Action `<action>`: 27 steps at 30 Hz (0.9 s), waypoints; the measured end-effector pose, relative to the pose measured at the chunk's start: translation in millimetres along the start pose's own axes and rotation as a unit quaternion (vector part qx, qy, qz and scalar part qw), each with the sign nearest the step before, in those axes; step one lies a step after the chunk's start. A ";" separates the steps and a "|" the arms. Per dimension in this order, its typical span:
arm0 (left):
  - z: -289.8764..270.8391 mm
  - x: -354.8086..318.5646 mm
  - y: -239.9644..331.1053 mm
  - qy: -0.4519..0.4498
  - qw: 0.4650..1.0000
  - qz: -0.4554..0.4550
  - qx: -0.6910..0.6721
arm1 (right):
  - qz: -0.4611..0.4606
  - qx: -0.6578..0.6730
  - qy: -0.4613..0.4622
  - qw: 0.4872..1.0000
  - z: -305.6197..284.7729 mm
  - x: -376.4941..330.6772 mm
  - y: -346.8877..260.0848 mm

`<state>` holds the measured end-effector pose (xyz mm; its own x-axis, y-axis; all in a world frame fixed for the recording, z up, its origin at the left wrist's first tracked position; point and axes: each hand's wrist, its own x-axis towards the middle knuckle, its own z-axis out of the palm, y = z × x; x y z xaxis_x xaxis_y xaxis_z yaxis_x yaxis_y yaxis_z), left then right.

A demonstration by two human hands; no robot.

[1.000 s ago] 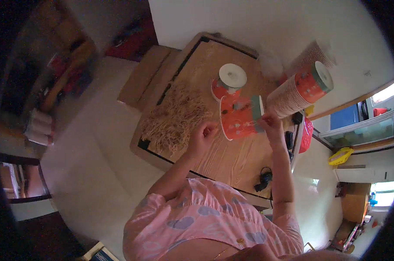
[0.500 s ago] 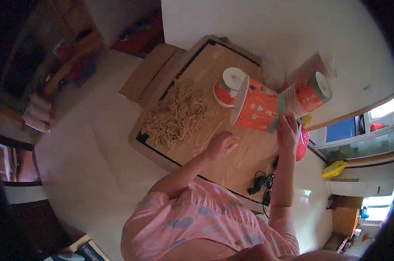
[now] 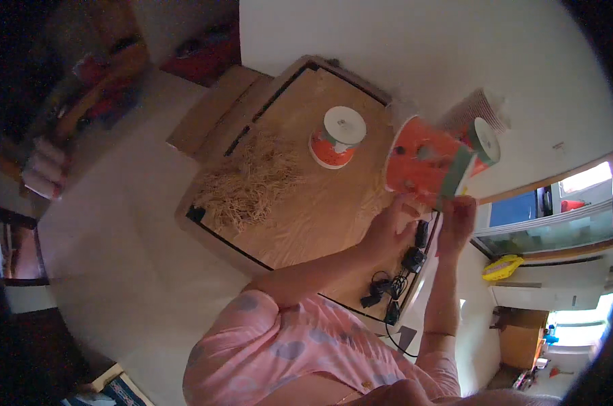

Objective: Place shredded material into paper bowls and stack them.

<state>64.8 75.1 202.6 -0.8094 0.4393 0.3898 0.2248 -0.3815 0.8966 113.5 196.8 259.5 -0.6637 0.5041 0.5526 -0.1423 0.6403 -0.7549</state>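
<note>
A large orange paper bucket (image 3: 421, 162) with a green band is held tilted above the right side of the table. My right hand (image 3: 457, 220) pinches it at its green base end. Just below its side is my left hand (image 3: 393, 227), fingers apart and seeming to touch the wall of the bucket. Motion blurs the bucket somewhat. On the table, a shorter orange tub (image 3: 332, 152) stands upside down with its round white base on top. A loose heap of tan shredded paper strands (image 3: 252, 183) lies on the left part of the table.
Behind the bucket, a stack of nested paper buckets (image 3: 486, 142) leans near the wall. Black adapters and cables (image 3: 387, 284) lie at the table's near right corner. A cardboard box (image 3: 215, 111) is beyond the left table edge. A yellow basket (image 3: 502, 267) is farther right.
The bucket has moved right and turned, carried by my right hand. My left hand has come right and up to the bucket's side. The view has shifted slightly.
</note>
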 end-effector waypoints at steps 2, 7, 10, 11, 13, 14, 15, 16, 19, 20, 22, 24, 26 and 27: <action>22.7 7.0 2.9 -0.016 0.997 0.003 -0.076 | -0.047 -0.121 0.025 0.991 -21.4 13.7 -15.2; 86.7 54.8 -18.8 -0.068 0.955 -0.037 -0.286 | -0.142 -0.290 0.059 0.944 -67.8 60.4 -30.3; 124.8 84.7 -35.8 -0.084 0.906 -0.145 -0.390 | -0.150 -0.304 0.060 0.939 -103.5 90.7 -15.6; 138.5 95.0 -44.8 -0.053 0.886 -0.220 -0.405 | -0.137 -0.297 0.053 0.943 -109.7 101.8 -11.2; 154.7 108.2 -66.4 -0.035 0.854 -0.255 -0.452 | -0.135 -0.322 0.035 0.937 -120.9 126.2 1.8; 162.4 114.2 -76.3 -0.018 0.818 -0.292 -0.495 | -0.138 -0.324 0.035 0.935 -124.2 137.3 9.0; 170.6 120.1 -85.7 0.013 0.808 -0.329 -0.487 | -0.116 -0.297 0.012 0.948 -126.4 147.5 16.0; 175.0 124.4 -94.7 0.013 0.808 -0.327 -0.490 | -0.094 -0.270 -0.011 0.958 -127.8 156.1 22.5; 188.8 128.4 -111.5 0.030 0.790 -0.365 -0.491 | -0.068 -0.302 -0.020 0.951 -131.6 174.5 38.8; 191.6 128.9 -114.4 0.031 0.788 -0.364 -0.495 | -0.070 -0.305 -0.022 0.950 -134.4 179.3 45.5; 196.1 129.8 -120.5 0.039 0.802 -0.360 -0.476 | -0.091 -0.321 -0.028 0.942 -137.7 186.0 56.6; 198.7 131.3 -129.0 0.035 0.807 -0.344 -0.479 | -0.083 -0.309 -0.043 0.946 -137.0 192.1 58.7; 196.4 130.8 -133.2 0.023 0.834 -0.308 -0.457 | -0.071 -0.298 -0.053 0.950 -134.1 195.6 61.6; 197.0 131.1 -135.0 0.023 0.833 -0.311 -0.457 | -0.078 -0.271 -0.066 0.957 -131.9 198.0 64.0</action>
<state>35.3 344.5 174.0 -0.6397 0.7596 -0.1171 -0.7354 -0.5607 0.3805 69.9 414.1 367.2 -0.7576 0.3231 0.5671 0.1307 0.9264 -0.3532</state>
